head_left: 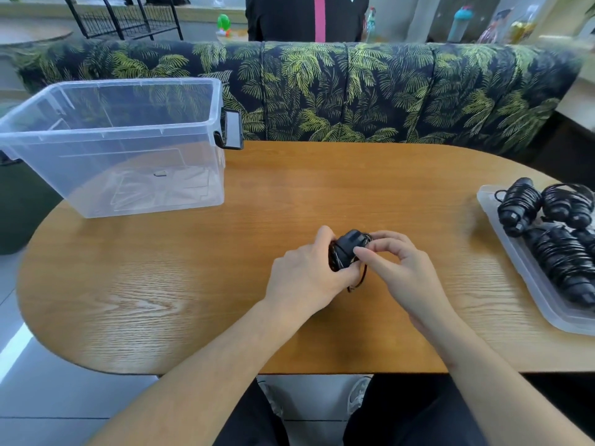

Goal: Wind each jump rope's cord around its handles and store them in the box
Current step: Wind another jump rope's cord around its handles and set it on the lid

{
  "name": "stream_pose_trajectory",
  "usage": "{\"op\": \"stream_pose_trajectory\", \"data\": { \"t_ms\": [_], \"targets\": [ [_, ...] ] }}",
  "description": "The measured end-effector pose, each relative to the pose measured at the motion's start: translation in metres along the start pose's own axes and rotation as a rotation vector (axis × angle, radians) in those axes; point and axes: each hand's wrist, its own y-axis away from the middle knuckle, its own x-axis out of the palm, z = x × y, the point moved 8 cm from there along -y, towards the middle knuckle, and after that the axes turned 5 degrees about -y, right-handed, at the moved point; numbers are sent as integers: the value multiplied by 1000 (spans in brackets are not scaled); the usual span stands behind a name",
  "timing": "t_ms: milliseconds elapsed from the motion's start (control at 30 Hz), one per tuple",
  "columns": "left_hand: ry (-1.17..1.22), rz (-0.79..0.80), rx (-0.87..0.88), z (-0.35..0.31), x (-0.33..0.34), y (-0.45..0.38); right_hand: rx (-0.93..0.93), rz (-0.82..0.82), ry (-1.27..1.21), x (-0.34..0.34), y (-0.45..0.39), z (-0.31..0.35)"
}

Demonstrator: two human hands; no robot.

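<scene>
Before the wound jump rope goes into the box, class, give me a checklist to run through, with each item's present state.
1. Left hand grips the jump rope bundle: ok.
2. Right hand pinches the cord at the bundle: ok.
3. Cord fully wound: not ok, a loose cord end hangs below.
4. Clear plastic box open, no lid on: ok.
5. Bare wooden table between bundle and box: ok.
6. Winding tight enough to hold: cannot tell.
</scene>
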Motion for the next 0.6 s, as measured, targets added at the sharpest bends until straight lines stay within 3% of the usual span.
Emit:
{"op": "stream_pose_trajectory", "data": {
  "t_ms": [300, 433, 600],
  "targets": [
    [-244, -75, 2, 7, -14, -17, 187, -99, -772, -2, -6, -5],
    [-187, -93, 70, 4, -10, -19, 280, -137, -945, -12, -6, -21],
    [-151, 66, 72, -1, 5, -21, 412, -166, -1078, -19, -8, -45]
  ]
}}
